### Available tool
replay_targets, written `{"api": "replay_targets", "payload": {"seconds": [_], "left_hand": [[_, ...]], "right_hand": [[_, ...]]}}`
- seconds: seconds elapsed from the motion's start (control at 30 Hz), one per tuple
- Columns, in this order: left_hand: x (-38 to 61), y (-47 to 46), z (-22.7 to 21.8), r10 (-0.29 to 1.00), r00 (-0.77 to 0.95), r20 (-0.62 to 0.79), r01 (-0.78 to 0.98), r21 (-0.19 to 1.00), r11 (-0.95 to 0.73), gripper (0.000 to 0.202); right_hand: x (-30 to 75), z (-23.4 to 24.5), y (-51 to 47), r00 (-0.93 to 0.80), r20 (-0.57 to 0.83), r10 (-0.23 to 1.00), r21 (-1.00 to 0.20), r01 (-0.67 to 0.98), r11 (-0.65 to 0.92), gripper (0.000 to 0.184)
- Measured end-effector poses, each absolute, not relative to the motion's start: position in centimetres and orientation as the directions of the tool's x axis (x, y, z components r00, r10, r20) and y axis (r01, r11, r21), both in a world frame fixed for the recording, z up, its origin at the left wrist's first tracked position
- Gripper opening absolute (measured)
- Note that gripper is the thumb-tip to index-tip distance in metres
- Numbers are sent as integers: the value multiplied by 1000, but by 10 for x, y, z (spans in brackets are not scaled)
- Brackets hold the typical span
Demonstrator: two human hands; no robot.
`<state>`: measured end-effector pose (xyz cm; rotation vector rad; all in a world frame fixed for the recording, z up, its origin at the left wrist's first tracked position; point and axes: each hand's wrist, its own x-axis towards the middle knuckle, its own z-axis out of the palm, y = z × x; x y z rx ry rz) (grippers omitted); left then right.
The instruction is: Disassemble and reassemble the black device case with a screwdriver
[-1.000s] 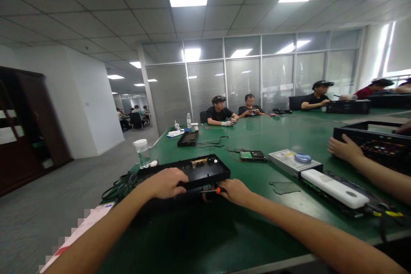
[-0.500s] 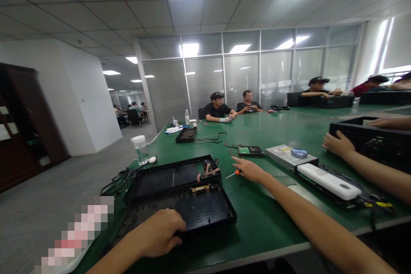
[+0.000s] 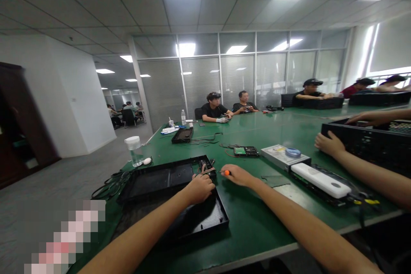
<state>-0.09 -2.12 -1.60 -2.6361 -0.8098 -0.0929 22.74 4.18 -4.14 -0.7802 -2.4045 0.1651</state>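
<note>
An opened black plastic case lies before me on the green table (image 3: 257,222). Its near half (image 3: 205,218) sits by the table's front edge, its far half (image 3: 160,177) just behind. My left hand (image 3: 199,188) is closed where the two halves meet, on the small part with coloured wires (image 3: 205,170); what its fingers pinch is hidden. My right hand (image 3: 236,174) is closed on a small screwdriver with an orange handle (image 3: 226,172), its tip pointing left at the far half's right corner.
A water bottle (image 3: 134,150) and black cables (image 3: 111,186) lie left of the case. To the right are a circuit board (image 3: 245,151), a grey drive (image 3: 284,157), a white device (image 3: 321,180), and another person's hand (image 3: 327,144) on a black crate (image 3: 369,145). Several people sit further back.
My left hand moved from the near half's front edge up to the wired part between the halves. My right hand came back left with the screwdriver to the case's corner.
</note>
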Motion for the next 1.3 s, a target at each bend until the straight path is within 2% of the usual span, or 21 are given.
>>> {"api": "replay_targets", "payload": {"seconds": [0.17,0.33,0.53,0.67,0.9,1.0,1.1,1.3], "left_hand": [[-9,-8,-36,365,901,234,431,-402,-808,14],[-8,-9,-36,296,915,274,386,-384,-839,19],[-3,-21,-32,284,933,220,348,-356,-867,18],[-4,-24,-33,268,934,238,328,-267,-906,19],[0,-23,-39,376,866,329,434,-124,-892,18],[-4,-20,-28,358,873,331,425,-158,-891,21],[-12,-14,-16,361,870,335,449,-239,-861,23],[-16,-8,-21,377,896,236,443,-394,-805,17]], "right_hand": [[231,-48,47,-640,501,583,-314,493,811,25],[227,-43,42,-641,496,586,-318,494,809,29],[227,-39,39,-622,491,610,-331,514,791,34],[228,-38,37,-600,481,639,-357,532,768,36],[228,-35,35,-571,503,649,-383,526,759,35],[229,-34,35,-564,511,649,-372,535,758,35],[230,-34,35,-559,506,657,-369,548,751,35],[229,-36,37,-551,494,673,-385,555,737,37]]}}
